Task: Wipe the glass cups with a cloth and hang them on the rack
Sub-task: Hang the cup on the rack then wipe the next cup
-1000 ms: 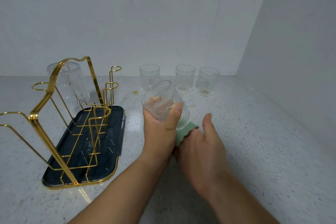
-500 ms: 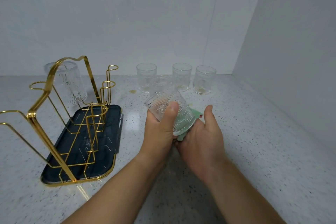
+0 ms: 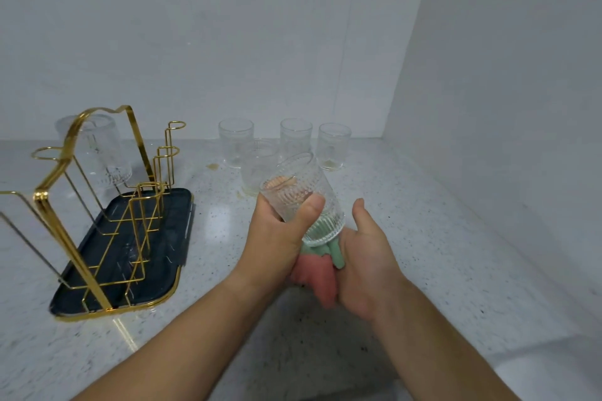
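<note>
A speckled countertop [image 3: 439,254] carries a gold wire rack [image 3: 53,172] standing in a dark tray [image 3: 169,238]. To the right of the rack, the left hand [image 3: 277,241] grips a tilted ribbed glass cup [image 3: 298,194], thumb across its side. The right hand [image 3: 365,260], just beyond, holds a bunched green-and-pink cloth [image 3: 324,277] against the cup's lower end, thumb raised. One inverted cup [image 3: 97,153] hangs on the rack's far side. Right of the rack and behind the hands stand a row of three cups [image 3: 295,137] and a fourth cup [image 3: 260,166].
</note>
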`<state>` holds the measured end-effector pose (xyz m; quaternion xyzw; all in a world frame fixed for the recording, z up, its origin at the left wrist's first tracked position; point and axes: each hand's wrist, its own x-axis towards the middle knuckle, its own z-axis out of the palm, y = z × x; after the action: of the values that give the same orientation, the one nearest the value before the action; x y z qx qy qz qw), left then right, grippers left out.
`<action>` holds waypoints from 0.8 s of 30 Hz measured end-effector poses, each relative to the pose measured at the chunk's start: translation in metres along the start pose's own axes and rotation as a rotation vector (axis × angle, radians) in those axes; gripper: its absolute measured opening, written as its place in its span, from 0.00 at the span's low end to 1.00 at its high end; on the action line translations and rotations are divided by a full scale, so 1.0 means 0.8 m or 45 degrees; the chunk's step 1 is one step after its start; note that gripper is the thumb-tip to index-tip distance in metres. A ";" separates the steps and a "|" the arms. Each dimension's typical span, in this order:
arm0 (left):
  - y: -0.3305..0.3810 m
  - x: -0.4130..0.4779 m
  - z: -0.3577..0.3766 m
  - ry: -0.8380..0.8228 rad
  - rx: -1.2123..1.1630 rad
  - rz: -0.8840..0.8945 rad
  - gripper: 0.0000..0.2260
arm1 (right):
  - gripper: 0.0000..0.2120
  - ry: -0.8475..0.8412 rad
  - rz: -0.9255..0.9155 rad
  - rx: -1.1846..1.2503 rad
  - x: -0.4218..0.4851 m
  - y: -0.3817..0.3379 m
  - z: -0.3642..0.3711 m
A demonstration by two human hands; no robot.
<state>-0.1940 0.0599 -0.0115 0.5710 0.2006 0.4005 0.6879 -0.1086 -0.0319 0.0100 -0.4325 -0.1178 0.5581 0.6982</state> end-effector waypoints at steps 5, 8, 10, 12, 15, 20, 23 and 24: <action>0.021 -0.007 -0.016 0.074 0.174 0.012 0.28 | 0.41 0.165 -0.053 -0.220 -0.031 -0.017 -0.020; 0.028 -0.022 -0.024 0.019 0.208 -0.047 0.27 | 0.37 0.257 -0.216 -0.381 -0.043 -0.021 -0.029; 0.031 -0.033 -0.025 -0.031 0.213 -0.066 0.26 | 0.33 0.353 -0.310 -0.699 -0.052 -0.021 -0.030; 0.032 -0.041 -0.027 -0.051 0.209 -0.072 0.26 | 0.33 0.408 -0.376 -1.079 -0.061 -0.022 -0.030; 0.034 -0.048 -0.030 -0.017 0.190 -0.091 0.26 | 0.36 0.363 -0.427 -1.405 -0.067 -0.021 -0.033; 0.035 -0.055 -0.036 0.021 0.166 -0.081 0.25 | 0.32 0.318 -0.284 -1.822 -0.072 -0.003 -0.034; 0.034 -0.059 -0.044 0.021 0.203 -0.083 0.27 | 0.27 0.267 -0.265 -1.966 -0.071 -0.001 -0.030; 0.034 -0.061 -0.046 0.018 0.228 -0.078 0.27 | 0.26 0.278 -0.292 -2.033 -0.068 -0.002 -0.031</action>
<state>-0.2590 0.0458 -0.0046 0.6210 0.2580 0.3637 0.6446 -0.1107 -0.0919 0.0137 -0.8372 -0.4552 0.1855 0.2397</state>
